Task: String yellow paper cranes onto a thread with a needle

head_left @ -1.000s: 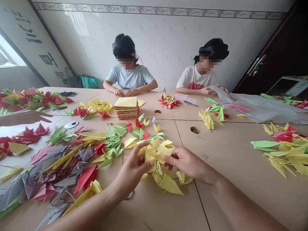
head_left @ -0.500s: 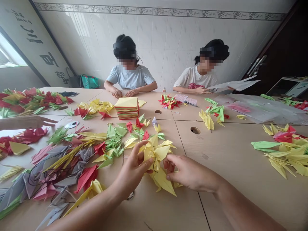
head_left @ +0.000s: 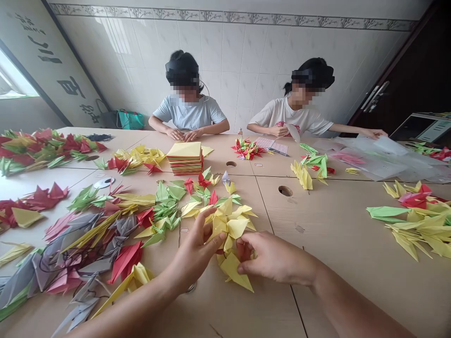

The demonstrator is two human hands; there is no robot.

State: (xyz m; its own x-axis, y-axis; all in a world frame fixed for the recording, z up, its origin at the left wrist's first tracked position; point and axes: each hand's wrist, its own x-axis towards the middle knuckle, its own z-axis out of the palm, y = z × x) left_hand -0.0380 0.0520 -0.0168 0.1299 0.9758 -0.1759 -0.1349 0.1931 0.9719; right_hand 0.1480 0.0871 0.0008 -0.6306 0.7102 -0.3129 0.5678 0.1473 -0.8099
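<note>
The left hand (head_left: 197, 246) grips the yellow paper cluster (head_left: 235, 227) narrowly, thumb in front and fingers round behind, probably so that its open petals stay facing up while the other hand works at it. The right hand (head_left: 271, 258) is curled half closed, thumb against the lower yellow petal (head_left: 232, 270); its inner fingers are hidden, so I cannot tell whether it pinches the paper or merely steadies it. The cluster is on the wearer's side of the table (head_left: 338, 244), well in from the far edge, just left of the seam running away from the wearer.

Folded pieces are heaped mostly by the sides, presumably to leave working room: a mixed heap (head_left: 45, 145) near the far left corner, a grey and pink heap (head_left: 70, 253) along the left, and a yellow and green heap (head_left: 416, 218) towards the right edge. The paper stack (head_left: 185, 157) is squared up, likely to keep its sheets flat.

By count: two hands on the one cluster, one paper stack, two co-workers seated along the far edge, one white disc (head_left: 104, 182) left of the stack, and one small bottle (head_left: 240, 131) at the far edge. The folded pieces overlap too much to number.
</note>
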